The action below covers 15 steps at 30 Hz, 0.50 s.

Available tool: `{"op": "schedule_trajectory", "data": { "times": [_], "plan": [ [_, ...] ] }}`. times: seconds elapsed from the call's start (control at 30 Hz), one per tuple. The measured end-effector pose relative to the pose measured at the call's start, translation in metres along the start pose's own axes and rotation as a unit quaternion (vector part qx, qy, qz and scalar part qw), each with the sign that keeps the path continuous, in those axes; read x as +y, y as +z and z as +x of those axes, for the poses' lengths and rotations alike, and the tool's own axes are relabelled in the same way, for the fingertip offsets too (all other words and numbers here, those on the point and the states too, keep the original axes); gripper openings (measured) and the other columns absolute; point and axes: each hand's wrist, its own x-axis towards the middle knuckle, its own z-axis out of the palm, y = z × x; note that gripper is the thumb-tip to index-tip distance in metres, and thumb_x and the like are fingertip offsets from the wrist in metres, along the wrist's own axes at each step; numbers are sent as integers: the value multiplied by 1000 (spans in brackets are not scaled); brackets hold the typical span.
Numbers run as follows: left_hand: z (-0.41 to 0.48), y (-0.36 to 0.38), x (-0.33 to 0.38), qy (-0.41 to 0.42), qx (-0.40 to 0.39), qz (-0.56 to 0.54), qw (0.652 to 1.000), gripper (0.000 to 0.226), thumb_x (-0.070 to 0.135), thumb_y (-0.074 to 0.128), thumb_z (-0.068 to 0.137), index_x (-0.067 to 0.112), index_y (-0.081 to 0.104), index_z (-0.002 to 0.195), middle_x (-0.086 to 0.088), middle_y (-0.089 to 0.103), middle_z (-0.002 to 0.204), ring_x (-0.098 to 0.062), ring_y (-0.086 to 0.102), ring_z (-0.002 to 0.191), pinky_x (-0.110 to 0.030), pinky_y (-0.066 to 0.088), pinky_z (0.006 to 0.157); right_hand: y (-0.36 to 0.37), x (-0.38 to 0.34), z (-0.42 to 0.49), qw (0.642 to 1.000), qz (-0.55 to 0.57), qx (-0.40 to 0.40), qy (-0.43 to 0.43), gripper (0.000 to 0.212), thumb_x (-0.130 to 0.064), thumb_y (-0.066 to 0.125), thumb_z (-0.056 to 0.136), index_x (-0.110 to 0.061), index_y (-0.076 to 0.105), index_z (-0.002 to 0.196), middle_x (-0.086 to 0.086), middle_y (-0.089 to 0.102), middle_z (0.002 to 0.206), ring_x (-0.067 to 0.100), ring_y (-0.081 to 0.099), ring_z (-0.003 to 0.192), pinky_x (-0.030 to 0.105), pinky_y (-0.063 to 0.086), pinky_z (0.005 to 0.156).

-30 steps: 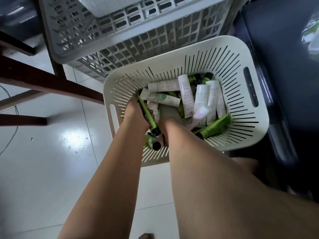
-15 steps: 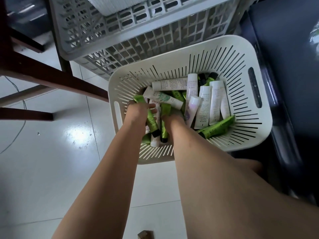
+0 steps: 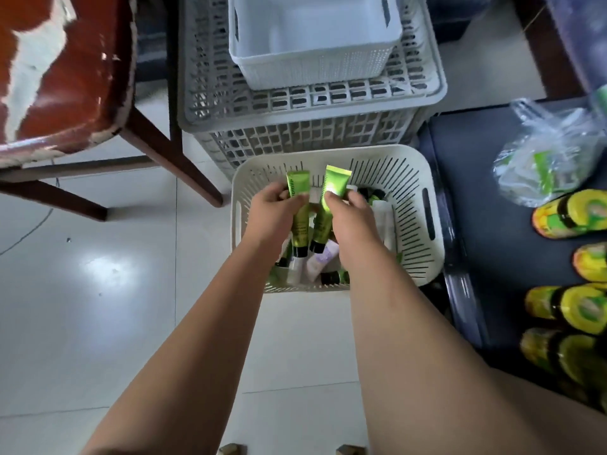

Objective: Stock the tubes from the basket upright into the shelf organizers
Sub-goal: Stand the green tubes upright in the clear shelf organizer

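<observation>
A cream slotted basket stands on the floor with several green and white tubes lying in it. My left hand grips a green tube with a black cap, crimped end up, above the basket. My right hand grips a second green tube the same way, close beside the first. A white lilac-labelled tube lies under my hands. Beyond the basket, a white organizer bin sits on top of a grey lattice crate.
A wooden chair with a worn red seat stands at the left, its legs near the basket. At the right, a dark surface holds a clear plastic bag and several yellow-green bottles. White tiled floor lies at the left.
Both hands have risen out of the pile, each lifting a green tube above the basket. The camera has tilted up, showing the organizer bin and the items at the right.
</observation>
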Motion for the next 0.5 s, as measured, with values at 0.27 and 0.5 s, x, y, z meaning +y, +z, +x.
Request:
{"op": "schedule_trajectory", "data": {
  "times": [0.27, 0.5],
  "plan": [
    [-93, 40, 121, 172, -139, -67, 973, 16, 0, 76, 86, 9, 71, 97, -8, 72, 87, -22, 67, 82, -43, 57, 86, -89, -77, -109, 990, 34, 54, -128, 20, -47, 71, 76, -31, 72, 89, 18, 71, 106, 26, 70, 88, 59, 53, 96],
    [-201, 83, 174, 267, -281, -64, 920, 15, -1, 71, 89, 10, 70, 99, 8, 71, 73, -7, 64, 67, -24, 52, 65, -184, -99, -229, 930, 71, 214, -290, 24, -34, 72, 81, -12, 67, 87, 11, 65, 77, 16, 55, 75, 46, 55, 75]
  ]
}}
